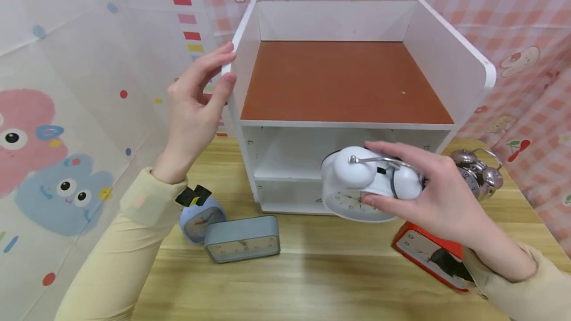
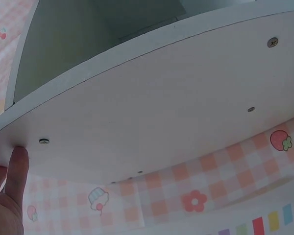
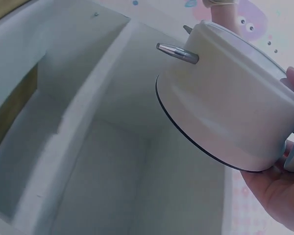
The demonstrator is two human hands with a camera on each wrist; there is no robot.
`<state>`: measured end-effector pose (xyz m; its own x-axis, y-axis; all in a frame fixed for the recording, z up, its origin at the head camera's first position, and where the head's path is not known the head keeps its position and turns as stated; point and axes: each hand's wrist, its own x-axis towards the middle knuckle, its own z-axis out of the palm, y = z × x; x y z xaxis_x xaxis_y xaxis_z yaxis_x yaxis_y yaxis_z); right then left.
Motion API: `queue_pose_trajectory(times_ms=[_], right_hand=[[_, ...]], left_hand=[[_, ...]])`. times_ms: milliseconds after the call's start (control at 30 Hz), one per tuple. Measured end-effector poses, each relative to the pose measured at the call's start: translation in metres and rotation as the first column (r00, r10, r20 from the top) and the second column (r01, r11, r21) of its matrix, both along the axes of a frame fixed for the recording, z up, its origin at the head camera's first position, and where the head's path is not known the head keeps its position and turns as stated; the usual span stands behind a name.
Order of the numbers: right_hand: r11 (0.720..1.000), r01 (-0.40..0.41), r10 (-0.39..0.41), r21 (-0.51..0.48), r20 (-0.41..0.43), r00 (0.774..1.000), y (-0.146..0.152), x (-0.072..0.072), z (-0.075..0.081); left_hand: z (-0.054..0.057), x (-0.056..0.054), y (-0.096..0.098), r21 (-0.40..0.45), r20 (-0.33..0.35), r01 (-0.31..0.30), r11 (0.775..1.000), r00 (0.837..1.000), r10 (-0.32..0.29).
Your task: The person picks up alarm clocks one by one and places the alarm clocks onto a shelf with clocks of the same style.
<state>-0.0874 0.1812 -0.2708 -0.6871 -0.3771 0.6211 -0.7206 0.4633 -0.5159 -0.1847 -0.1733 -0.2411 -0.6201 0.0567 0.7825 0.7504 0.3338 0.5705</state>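
The right hand (image 1: pixel 439 197) curls its fingers and thumb around a white round twin-bell alarm clock (image 1: pixel 368 185), holding it in front of the lower opening of the white wooden shelf unit (image 1: pixel 446 68), whose left side panel the left hand (image 1: pixel 196 108) pinches between thumb and fingertips.

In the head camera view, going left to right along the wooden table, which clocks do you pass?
Round blue clock → flat grey-blue clock → white twin-bell clock held in the right hand → red clock → silver twin-bell clock.
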Motion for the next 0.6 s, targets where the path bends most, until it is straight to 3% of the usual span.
queue_pose_trajectory(times_ms=[400,600], right_hand=[[1.000,-0.029,0.028,0.009,0.023,0.999,-0.014,-0.017,0.046],[0.998,0.007,-0.010,0.063,0.047,0.999,-0.014,-0.028,0.064]], left_hand=[[-0.001,-0.003,0.000,-0.002,-0.005,-0.006,1.000,1.000,0.006],[-0.001,-0.003,0.001,0.013,0.000,0.003,1.000,1.000,-0.003]])
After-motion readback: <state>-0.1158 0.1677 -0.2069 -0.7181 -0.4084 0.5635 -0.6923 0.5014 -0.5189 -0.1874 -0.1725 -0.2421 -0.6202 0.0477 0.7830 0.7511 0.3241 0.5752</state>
